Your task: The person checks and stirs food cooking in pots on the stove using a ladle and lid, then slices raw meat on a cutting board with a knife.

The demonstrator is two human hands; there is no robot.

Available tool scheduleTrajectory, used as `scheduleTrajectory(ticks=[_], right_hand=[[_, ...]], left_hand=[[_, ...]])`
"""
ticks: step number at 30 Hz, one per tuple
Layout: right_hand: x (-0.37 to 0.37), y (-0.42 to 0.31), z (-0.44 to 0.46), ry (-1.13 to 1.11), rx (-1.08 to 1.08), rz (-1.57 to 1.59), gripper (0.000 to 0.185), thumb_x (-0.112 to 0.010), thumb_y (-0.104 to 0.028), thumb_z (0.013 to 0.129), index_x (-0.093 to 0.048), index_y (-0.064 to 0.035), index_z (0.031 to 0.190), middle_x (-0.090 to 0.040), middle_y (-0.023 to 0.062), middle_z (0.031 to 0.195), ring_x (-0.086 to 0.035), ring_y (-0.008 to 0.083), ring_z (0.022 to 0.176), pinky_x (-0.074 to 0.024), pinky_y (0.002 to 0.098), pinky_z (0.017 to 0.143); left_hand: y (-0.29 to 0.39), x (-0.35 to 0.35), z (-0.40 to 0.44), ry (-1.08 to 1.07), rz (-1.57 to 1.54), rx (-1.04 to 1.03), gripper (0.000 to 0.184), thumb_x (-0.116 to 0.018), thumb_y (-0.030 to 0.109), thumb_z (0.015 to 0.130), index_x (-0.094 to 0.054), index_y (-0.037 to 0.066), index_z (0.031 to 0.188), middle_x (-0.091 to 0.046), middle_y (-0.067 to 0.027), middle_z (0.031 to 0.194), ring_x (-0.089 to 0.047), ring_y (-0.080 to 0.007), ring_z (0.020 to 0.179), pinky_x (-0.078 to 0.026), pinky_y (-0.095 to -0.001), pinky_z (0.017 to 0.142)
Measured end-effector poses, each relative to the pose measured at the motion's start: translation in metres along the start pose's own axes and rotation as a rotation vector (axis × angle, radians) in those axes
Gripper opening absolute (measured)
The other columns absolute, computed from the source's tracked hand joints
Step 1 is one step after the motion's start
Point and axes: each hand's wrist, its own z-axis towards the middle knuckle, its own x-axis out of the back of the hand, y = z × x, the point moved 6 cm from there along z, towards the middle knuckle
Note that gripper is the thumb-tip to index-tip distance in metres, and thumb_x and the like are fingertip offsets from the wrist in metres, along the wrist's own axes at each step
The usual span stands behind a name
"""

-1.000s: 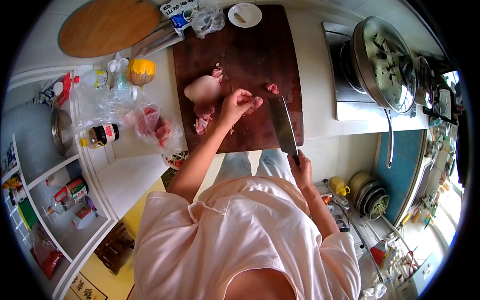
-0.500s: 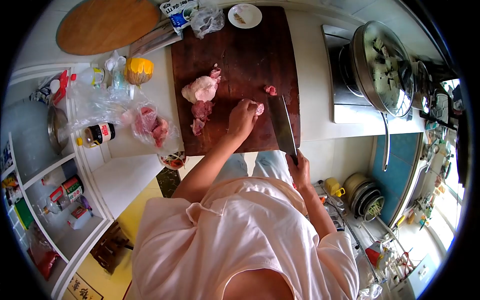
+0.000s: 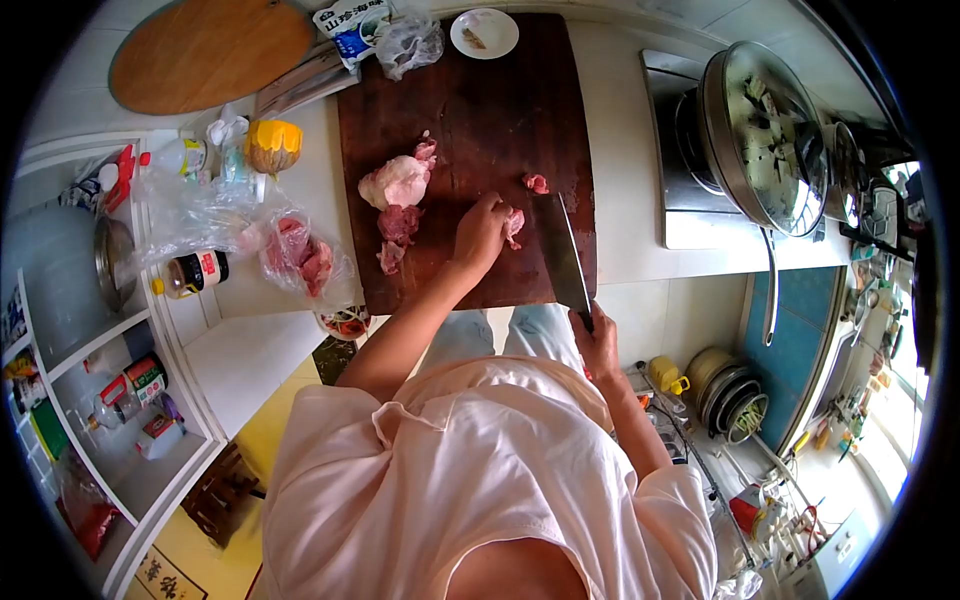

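Note:
My left hand [image 3: 481, 240] has its fingers closed on a piece of meat [image 3: 514, 227] over the dark wooden cutting board [image 3: 480, 110]. In my right hand [image 3: 597, 340] is the handle of a cleaver [image 3: 562, 250], its long blade pointing away from me, just right of that piece. A small cut bit of meat [image 3: 537, 183] lies beyond the blade's far end. On the board's left side rest a large pale lump of meat [image 3: 397, 182] and darker red meat [image 3: 399, 224].
Left of the board are a plastic bag of meat [image 3: 305, 258], a sauce bottle [image 3: 195, 270] and a cut pumpkin [image 3: 273, 147]. A white plate [image 3: 484, 34] sits at the board's far edge. A lidded pan [image 3: 770, 140] stands on the stove to the right.
The piece of meat in my left hand has turned and now hangs lower beside the fingers. The cleaver has barely moved; the whole view has shifted slightly.

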Motion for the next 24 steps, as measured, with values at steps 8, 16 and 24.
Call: scheduleTrajectory(ticks=[8,16,24], right_hand=[[-0.008,0.001,0.005,-0.046,-0.007,0.007,0.02,-0.06,-0.012,0.09,-0.056,0.0021,0.104,-0.047,0.0113,0.061,-0.038,0.0119,0.056,-0.0375,0.0299,0.05],[-0.017,0.014,0.008,-0.069,-0.128,0.186,0.015,-0.059,-0.015,0.092,-0.054,-0.0008,0.093,-0.047,0.0009,0.058,-0.039,0.0081,0.05,-0.0347,0.0262,0.045],[-0.02,0.019,0.007,-0.092,-0.168,0.305,0.016,-0.057,-0.018,0.094,-0.053,-0.0026,0.092,-0.045,-0.0036,0.058,-0.04,0.0048,0.047,-0.0343,0.0237,0.041]], left_hand=[[-0.004,-0.006,-0.003,0.04,0.075,-0.094,0.003,-0.06,0.002,0.075,-0.058,0.003,0.076,-0.055,-0.0141,0.084,-0.059,-0.0348,0.077,-0.049,-0.0427,0.066],[0.001,0.0,0.0,-0.035,0.019,-0.047,0.008,-0.065,0.008,0.077,-0.058,0.004,0.077,-0.055,-0.0134,0.084,-0.058,-0.034,0.078,-0.049,-0.0423,0.067],[0.004,-0.012,0.008,-0.063,0.227,-0.068,0.013,-0.068,0.011,0.073,-0.058,0.004,0.074,-0.057,-0.0128,0.082,-0.06,-0.0324,0.071,-0.051,-0.042,0.061]])
